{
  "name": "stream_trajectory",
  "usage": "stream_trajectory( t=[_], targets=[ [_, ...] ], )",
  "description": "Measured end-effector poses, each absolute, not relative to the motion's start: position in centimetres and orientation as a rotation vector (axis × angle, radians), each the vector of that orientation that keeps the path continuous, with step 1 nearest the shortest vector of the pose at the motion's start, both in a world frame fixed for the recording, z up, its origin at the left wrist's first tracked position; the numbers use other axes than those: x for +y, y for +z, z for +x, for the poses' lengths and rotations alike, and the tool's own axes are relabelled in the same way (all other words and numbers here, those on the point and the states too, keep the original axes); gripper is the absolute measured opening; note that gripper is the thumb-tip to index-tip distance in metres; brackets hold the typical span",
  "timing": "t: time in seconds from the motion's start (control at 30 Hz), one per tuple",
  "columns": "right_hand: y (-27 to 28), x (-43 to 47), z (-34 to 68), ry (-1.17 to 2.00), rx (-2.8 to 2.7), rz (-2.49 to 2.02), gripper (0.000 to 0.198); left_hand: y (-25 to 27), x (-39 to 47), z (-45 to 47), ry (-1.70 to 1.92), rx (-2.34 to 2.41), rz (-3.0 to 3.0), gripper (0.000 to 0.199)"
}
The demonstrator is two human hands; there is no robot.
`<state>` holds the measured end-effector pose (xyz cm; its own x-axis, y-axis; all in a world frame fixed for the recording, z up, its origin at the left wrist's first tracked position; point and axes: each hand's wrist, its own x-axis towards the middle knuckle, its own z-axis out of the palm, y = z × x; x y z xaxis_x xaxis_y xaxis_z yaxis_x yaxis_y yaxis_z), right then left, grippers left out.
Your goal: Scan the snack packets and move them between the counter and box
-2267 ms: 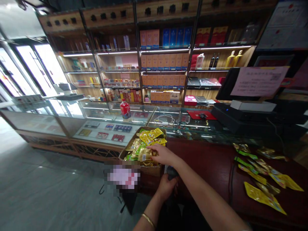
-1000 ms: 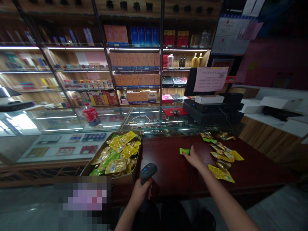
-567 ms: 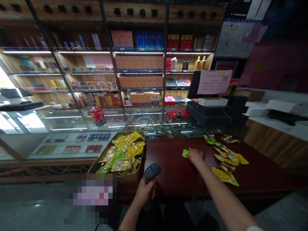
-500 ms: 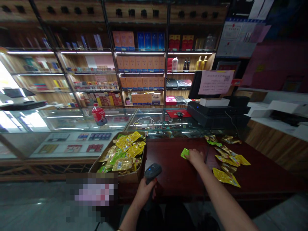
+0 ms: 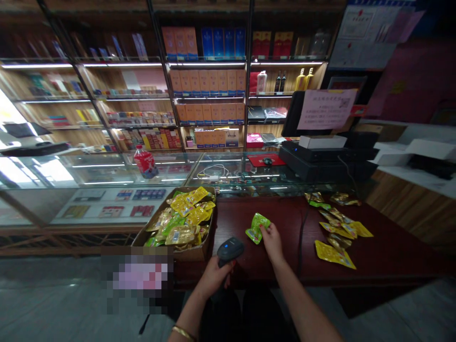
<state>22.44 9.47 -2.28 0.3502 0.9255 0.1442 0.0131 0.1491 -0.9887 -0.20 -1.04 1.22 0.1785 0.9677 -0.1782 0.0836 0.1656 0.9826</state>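
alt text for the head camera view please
A person's right grip holds a green packet and the left grip a dark handheld scanner, at a red-brown table. A box of packets stands left; loose packets lie right.

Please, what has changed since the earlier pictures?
The right hand has left the brown cardboard box and now holds a shiny green packet, brought leftward, nearer the black handheld scanner. The left hand still grips the scanner; the yellow and gold packets at right stayed.
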Motion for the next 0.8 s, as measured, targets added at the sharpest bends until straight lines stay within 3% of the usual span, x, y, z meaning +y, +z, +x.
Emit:
stream_trajectory(
  t=[0.53, 0.8],
  targets=[
    [-1.2, 9.1, 22.6, 0.862, -0.927, -1.243, 0.052, 1.4, -1.2, 0.5, 0.957, 1.250, 1.184, 0.048],
    [7.0, 12.8, 13.5, 0.895, -1.214, -1.015, 0.043, 0.9, -1.0, 0.7, 1.002, 1.221, 1.106, 0.040]
  ],
)
